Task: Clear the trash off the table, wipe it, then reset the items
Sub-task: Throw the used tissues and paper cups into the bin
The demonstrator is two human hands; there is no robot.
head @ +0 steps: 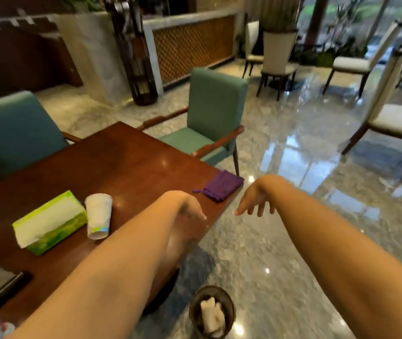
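One bin (pixel 212 311) on the near floor, white crumpled paper inside. Two bare hands past it, empty: left (pixel 190 214) blurred over the table (pixel 121 167) edge, right (pixel 256 199) fingers loosely spread. Tissue box (pixel 49 222), tipped paper cup (pixel 98 216) left; purple cloth (pixel 222 185) at far-right corner.

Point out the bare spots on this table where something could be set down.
The far half of the table, between the green chairs and the cup, is bare. A smaller patch lies between cup and purple cloth. The tissue box and cup crowd the near left.
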